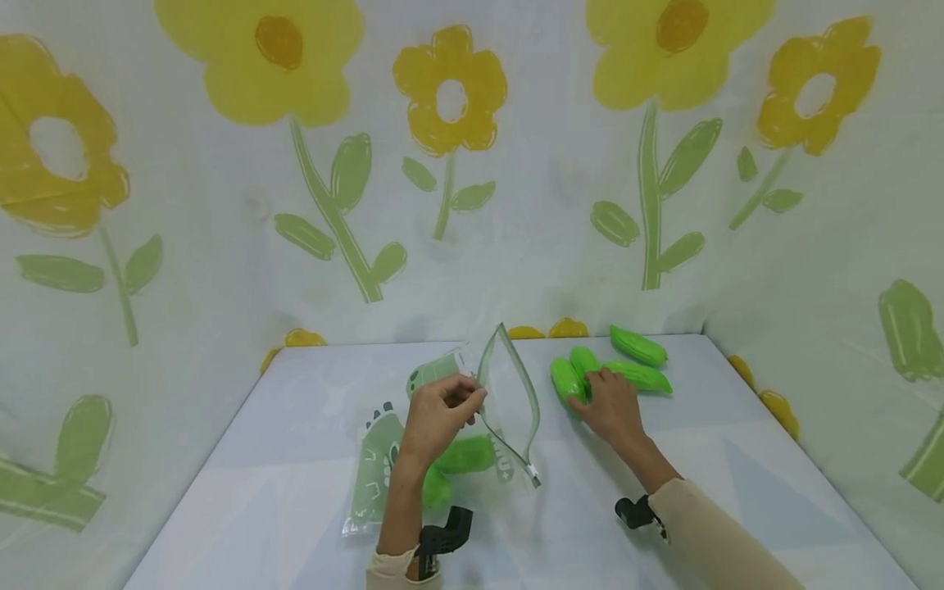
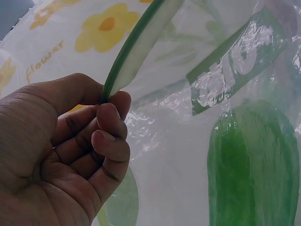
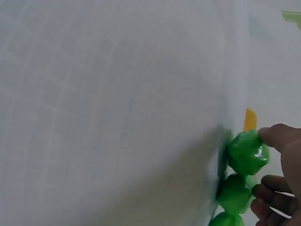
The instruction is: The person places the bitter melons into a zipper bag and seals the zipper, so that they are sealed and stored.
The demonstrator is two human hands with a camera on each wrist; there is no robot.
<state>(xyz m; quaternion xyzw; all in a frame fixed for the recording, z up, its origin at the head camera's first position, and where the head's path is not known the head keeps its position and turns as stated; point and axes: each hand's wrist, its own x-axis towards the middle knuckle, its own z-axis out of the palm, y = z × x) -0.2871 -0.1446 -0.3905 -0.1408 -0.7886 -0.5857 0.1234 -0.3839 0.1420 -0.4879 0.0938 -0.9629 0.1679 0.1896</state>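
Observation:
My left hand [image 1: 442,414] pinches the rim of a clear zip bag [image 2: 160,99] between thumb and fingertips. The bag's green-edged mouth [image 1: 533,393] gapes toward the right, with a slider at its near end. Inside lie green toy cucumbers [image 1: 468,455], seen through the plastic. At the right, my right hand [image 1: 614,406] has its thumb and fingers around the leftmost loose toy cucumber [image 1: 564,378], which lies on the table. In the right wrist view the thumb presses that cucumber [image 3: 248,153], while other fingers touch the neighbouring one [image 3: 235,194].
Two more toy cucumbers lie right of my right hand: one near [image 1: 645,377], one farther back [image 1: 637,346]. A second green-printed bag [image 1: 372,475] lies flat left of my left forearm. Flower-printed curtains [image 1: 516,229] enclose the white table [image 1: 295,426] at its back and sides.

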